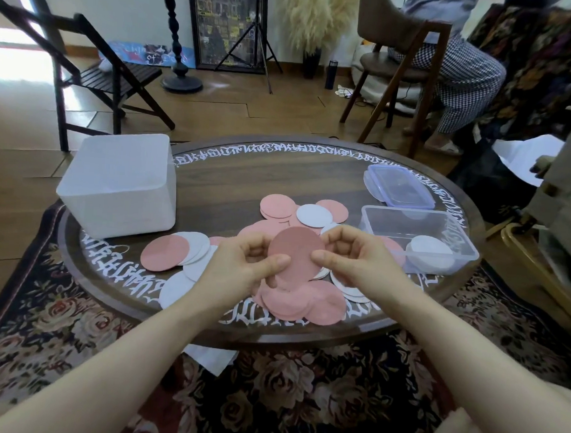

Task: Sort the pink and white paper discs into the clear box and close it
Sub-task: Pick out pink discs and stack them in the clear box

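Both hands share one grip on a pink disc (294, 254): the left hand (242, 263) pinches its left edge between thumb and fingers, and the right hand (351, 256) pinches the right edge the same way, holding it raised above the loose discs (303, 300) scattered on the round surface (263, 175). The clear box (418, 236) stands open just to the right with a few white discs (431, 257) already inside; its lid (400, 186) lies behind it. To do this step well, I would free one hand, keep the disc flat, and lay it squarely on the stack so the lid can later shut.
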